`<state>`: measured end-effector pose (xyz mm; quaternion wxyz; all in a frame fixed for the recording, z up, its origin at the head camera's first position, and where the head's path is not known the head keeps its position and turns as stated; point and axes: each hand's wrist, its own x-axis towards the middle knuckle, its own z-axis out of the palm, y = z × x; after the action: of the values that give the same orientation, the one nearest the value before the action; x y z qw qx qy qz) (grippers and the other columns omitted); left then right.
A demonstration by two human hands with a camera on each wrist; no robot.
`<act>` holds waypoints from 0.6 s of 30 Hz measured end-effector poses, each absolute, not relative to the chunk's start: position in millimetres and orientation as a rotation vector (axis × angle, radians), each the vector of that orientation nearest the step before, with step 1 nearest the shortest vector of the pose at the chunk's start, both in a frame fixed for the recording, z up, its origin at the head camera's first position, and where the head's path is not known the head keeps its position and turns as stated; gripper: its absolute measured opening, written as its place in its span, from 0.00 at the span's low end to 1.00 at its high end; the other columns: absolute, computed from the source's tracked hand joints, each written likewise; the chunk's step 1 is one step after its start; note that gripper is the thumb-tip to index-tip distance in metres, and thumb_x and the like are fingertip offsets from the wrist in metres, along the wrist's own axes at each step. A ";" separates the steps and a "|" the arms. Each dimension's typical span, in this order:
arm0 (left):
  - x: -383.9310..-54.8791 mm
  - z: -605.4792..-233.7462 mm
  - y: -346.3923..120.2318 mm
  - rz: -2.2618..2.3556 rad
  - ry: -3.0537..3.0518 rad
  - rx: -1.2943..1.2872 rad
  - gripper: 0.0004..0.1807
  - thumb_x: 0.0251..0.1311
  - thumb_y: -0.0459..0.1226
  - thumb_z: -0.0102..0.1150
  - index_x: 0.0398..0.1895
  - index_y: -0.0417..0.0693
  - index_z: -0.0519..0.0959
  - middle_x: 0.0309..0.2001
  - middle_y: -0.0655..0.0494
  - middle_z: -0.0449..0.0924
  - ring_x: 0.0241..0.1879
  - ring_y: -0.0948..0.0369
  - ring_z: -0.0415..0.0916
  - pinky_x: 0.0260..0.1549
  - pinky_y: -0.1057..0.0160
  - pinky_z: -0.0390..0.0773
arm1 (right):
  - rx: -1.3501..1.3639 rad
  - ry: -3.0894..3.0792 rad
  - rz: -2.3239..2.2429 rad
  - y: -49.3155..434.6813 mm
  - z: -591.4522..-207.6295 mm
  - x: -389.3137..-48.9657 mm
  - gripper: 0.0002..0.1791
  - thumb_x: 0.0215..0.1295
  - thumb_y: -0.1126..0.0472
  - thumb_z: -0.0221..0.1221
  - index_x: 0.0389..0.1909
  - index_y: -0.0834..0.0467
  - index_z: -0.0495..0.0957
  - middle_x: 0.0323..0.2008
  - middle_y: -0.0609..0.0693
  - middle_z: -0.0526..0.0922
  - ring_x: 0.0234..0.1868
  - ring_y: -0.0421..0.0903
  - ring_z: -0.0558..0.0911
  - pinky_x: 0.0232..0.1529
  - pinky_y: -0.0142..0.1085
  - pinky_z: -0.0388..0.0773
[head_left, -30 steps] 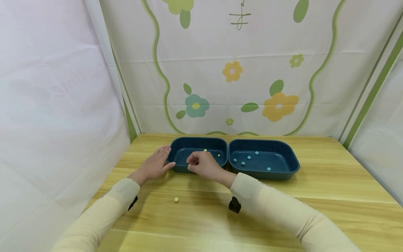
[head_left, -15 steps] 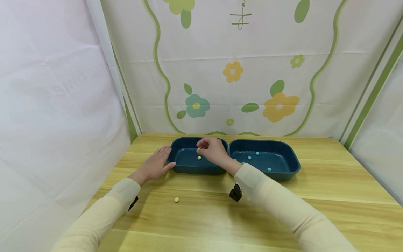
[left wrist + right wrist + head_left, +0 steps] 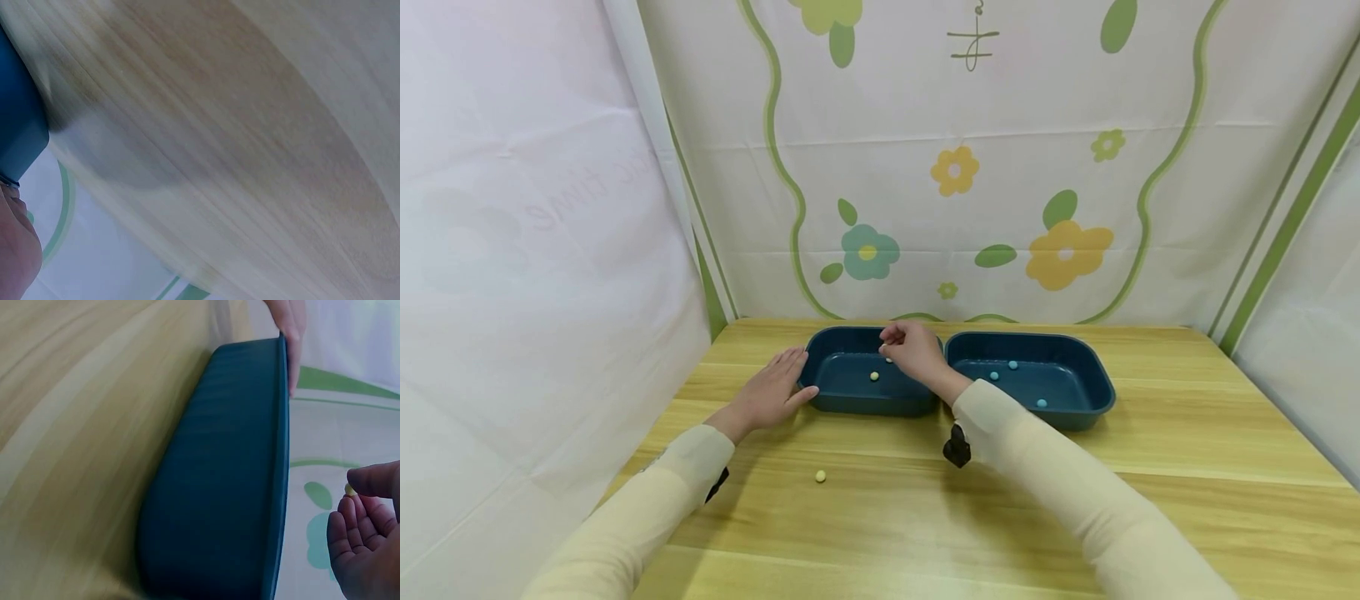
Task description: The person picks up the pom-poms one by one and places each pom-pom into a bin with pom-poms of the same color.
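Note:
My right hand (image 3: 913,351) hovers over the left dark blue tray (image 3: 850,402). Its thumb and index finger pinch a small pale yellow ball (image 3: 350,489), seen best in the right wrist view. Inside that tray lies another yellow ball (image 3: 874,377), and one more shows just under the fingertips. My left hand (image 3: 769,392) rests with straight fingers against the tray's left rim, thumb at the front corner. On the table in front of the trays sits a single yellow ball (image 3: 820,476).
A second dark blue tray (image 3: 1093,408) stands right beside the first and holds several blue balls (image 3: 1012,365), some hidden by my right forearm. Behind the wooden table (image 3: 880,533) hangs a printed cloth (image 3: 880,167); white cloth walls close off both sides.
My right hand has moved from the left tray's front edge inward and to the right, still pinching the yellow ball. My left hand and the ball on the table have stayed put.

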<state>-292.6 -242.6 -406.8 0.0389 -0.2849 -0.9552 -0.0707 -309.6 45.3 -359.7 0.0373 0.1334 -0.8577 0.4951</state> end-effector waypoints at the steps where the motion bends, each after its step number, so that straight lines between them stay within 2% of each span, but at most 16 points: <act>1: -292.7 -406.9 -242.7 -0.217 -2.929 -0.873 0.42 0.74 0.56 0.39 0.74 0.29 0.49 0.74 0.35 0.48 0.74 0.45 0.43 0.71 0.49 0.43 | 0.404 -2.635 1.511 45.3 -360.7 -311.0 0.03 0.63 0.66 0.64 0.37 0.58 0.81 0.33 0.49 0.81 0.35 0.45 0.80 0.38 0.38 0.80; 11: -293.7 -408.3 -243.7 -0.232 -2.915 -0.880 0.42 0.73 0.56 0.40 0.73 0.29 0.50 0.74 0.35 0.48 0.74 0.45 0.43 0.71 0.49 0.44 | 0.356 -2.641 1.466 46.5 -373.8 -323.8 0.04 0.61 0.69 0.64 0.34 0.59 0.81 0.33 0.50 0.81 0.36 0.47 0.79 0.40 0.40 0.80; 18: -293.4 -408.7 -244.1 -0.231 -2.924 -0.874 0.42 0.74 0.56 0.39 0.74 0.30 0.49 0.74 0.36 0.47 0.74 0.45 0.43 0.71 0.50 0.43 | 0.349 -2.656 1.392 45.2 -383.2 -330.9 0.06 0.60 0.70 0.65 0.38 0.64 0.81 0.32 0.51 0.81 0.35 0.48 0.80 0.39 0.41 0.80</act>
<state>-293.4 -244.1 -408.7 0.0404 -0.2852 -0.9546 -0.0755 -330.9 45.2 -383.2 0.0614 0.1152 -0.8781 0.4603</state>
